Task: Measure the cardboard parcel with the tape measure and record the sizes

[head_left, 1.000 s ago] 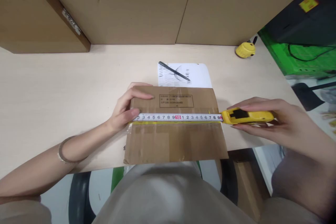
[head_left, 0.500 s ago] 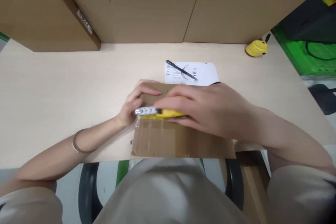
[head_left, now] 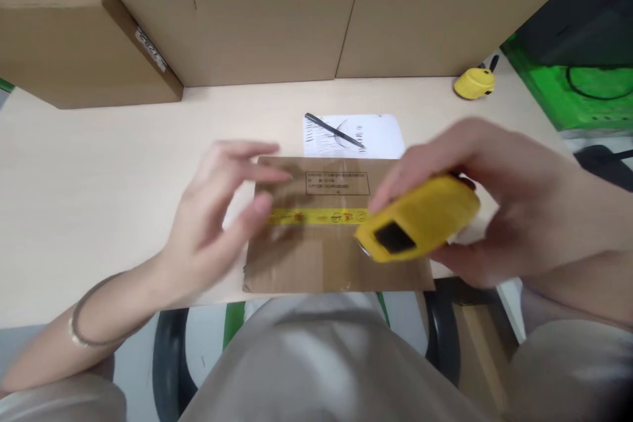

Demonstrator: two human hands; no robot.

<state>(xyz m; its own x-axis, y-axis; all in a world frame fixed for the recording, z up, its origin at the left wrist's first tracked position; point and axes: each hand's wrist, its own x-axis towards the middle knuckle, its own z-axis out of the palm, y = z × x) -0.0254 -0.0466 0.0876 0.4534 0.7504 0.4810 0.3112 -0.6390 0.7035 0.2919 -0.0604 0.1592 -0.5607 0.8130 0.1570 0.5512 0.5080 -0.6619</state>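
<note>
A flat brown cardboard box (head_left: 316, 257) with a yellow tape strip and a printed label lies at the near edge of the table (head_left: 99, 178). My right hand (head_left: 499, 204) is lifted above the box's right end, closed around a yellow tape measure (head_left: 418, 227) whose tape is wound in. My left hand (head_left: 212, 217) hovers over the box's left end, blurred, fingers spread and holding nothing. A bracelet circles my left wrist.
A white sheet of paper (head_left: 378, 135) with a black pen (head_left: 333, 130) on it lies just behind the box. Large cardboard boxes (head_left: 79, 46) stand along the back. A small yellow object (head_left: 473, 82) sits at the back right. A green bin (head_left: 583, 89) is off the table's right side.
The tape has drawn back into the tape measure. My right hand swept left across the box, then lifted the tape measure up to the right. My left hand let go of the tape's end and rose.
</note>
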